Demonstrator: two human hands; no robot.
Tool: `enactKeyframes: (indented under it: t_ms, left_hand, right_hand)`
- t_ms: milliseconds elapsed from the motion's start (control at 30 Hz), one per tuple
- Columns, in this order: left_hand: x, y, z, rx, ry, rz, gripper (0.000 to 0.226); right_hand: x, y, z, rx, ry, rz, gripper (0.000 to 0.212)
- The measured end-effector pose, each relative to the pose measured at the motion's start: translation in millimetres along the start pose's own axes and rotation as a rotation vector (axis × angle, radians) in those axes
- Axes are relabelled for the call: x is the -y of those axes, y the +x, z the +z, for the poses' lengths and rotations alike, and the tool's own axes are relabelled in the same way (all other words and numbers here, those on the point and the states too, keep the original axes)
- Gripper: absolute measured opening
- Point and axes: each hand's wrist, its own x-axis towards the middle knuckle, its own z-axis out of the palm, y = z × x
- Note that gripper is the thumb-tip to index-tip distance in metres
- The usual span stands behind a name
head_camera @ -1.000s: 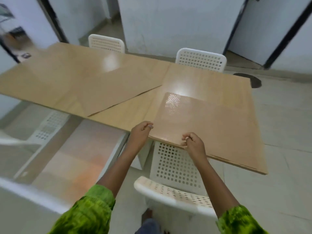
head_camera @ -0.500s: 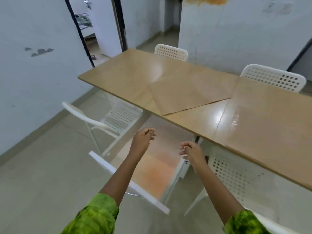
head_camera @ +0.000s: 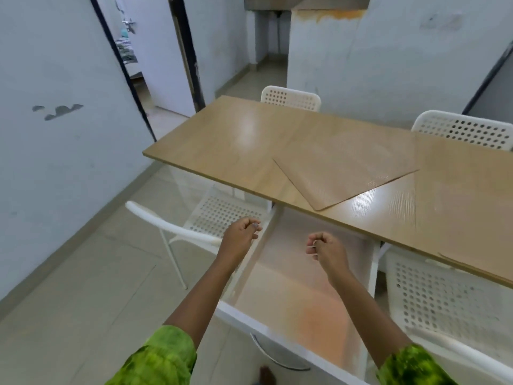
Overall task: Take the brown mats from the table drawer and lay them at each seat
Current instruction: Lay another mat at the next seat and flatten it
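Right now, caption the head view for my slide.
Both hands, left and right, loosely curled over the open drawer; brown mat on table.

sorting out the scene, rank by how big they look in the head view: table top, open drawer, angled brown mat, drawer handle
1. table top
2. open drawer, though nearness inflates it
3. angled brown mat
4. drawer handle

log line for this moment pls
hands: left and right curled, empty, over open drawer | mats: one skewed mid-table, one at right
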Motion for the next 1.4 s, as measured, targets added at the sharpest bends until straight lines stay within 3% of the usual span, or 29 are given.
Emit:
enactKeyframes:
  t_ms: [100,233,400,567,733,967,1167,1400]
  left_hand:
    - [-8,36,0,0.067,0.076,0.015,0.024]
    - [-23,83,2,0.141,0.086,-0.007,0.023]
    - [-36,141,8,0.222,0.046,-0.045,0.026]
    - [-41,191,21,0.32,-0.026,-0.141,0.031]
    - [-40,243,22,0.452,-0.109,-0.236,0.035]
    - [-28,294,-7,0.642,-0.142,-0.3,0.033]
    - [-26,327,-21,0.742,-0.146,-0.287,0.037]
    - [-25,335,-7,0.804,-0.117,-0.287,0.034]
  right_hand:
    - [11,30,11,-0.059,-0.015,-0.031,0.027]
    - [31,75,17,-0.149,-0.281,-0.098,0.015]
    - [54,126,28,-0.146,-0.628,-0.126,0.032]
    - [62,166,45,-0.091,-0.87,-0.104,0.039]
    - [52,184,69,-0.2,-1.102,-0.048,0.027]
    - [53,191,92,-0.272,-1.369,0.074,0.026]
    - [63,197,105,-0.25,-1.424,0.178,0.028]
    - [70,197,101,-0.27,-1.413,0.173,0.027]
